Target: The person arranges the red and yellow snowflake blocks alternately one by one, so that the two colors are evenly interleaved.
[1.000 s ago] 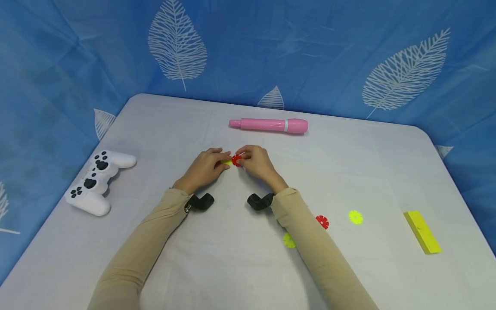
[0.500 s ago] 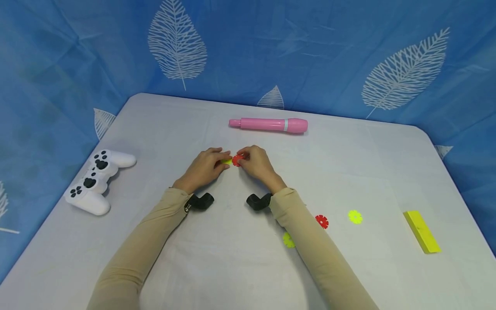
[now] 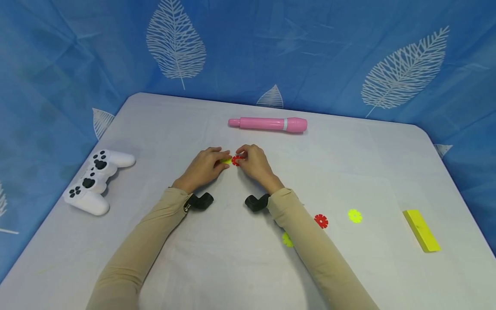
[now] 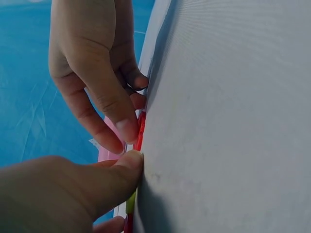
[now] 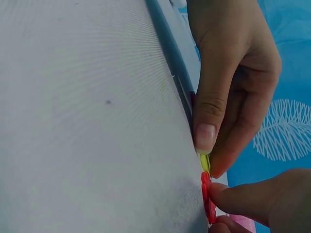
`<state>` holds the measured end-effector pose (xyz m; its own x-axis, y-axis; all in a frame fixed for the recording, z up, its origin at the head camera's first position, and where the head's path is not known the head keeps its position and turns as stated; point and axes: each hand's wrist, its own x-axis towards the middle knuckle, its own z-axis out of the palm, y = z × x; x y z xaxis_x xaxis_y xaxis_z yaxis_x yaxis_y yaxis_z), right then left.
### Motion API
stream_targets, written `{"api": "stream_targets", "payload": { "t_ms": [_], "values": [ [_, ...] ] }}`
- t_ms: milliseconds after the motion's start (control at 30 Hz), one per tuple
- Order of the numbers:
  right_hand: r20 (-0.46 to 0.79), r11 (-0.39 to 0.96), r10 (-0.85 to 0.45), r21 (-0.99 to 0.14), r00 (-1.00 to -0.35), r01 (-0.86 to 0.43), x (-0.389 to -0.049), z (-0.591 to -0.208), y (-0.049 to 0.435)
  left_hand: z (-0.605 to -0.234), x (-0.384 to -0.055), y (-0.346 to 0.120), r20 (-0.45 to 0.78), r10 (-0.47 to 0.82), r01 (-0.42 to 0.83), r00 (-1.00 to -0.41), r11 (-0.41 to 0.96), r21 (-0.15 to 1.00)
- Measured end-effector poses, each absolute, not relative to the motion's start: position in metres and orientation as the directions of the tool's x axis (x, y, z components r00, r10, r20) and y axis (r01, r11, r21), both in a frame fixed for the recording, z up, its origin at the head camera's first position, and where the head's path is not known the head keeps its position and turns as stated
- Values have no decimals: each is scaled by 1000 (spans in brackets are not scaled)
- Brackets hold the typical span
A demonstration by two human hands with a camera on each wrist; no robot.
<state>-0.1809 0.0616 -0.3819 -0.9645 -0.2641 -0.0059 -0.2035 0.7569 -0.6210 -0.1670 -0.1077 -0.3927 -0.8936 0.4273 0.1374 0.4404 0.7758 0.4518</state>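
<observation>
Near the middle of the table, my left hand (image 3: 204, 168) pinches a yellow notched disc (image 3: 226, 161), mostly covered by the fingers. A red notched disc (image 3: 235, 161) is between the thumb and fingers of my right hand (image 3: 255, 164). The two discs meet edge to edge in the right wrist view, the yellow one (image 5: 205, 164) just above the red one (image 5: 208, 196). Whether their slots interlock, I cannot tell. Another bit of red (image 4: 129, 223) shows beyond the yellow piece in the left wrist view, partly hidden by my left hand.
A pink microphone (image 3: 267, 124) lies behind the hands. A white game controller (image 3: 98, 181) is at the left. Loose discs, one red (image 3: 321, 221) and two yellow (image 3: 354, 216), lie around the right forearm. Farther right is a yellow block (image 3: 422, 230).
Both hands stay in nearly the same place with their discs. The red disc turns slightly in the right fingers, and the right wrist shifts a little to the left.
</observation>
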Motion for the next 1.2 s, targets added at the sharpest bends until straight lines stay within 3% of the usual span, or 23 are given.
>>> {"api": "stream_targets", "payload": {
  "t_ms": [467,767,1200],
  "values": [
    [10,698,-245,-692,-970,-183,-175,-374,77,-391,-168,-99,135,438,453,-889,796,402],
    [27,673,-228,-718,-973,-178,-170,-361,91,-385,-172,-84,105,463,460,-880,775,433],
    [68,635,-280,-735,-958,-238,-153,-342,128,-384,-173,-79,104,485,479,-869,766,429]
  ]
}}
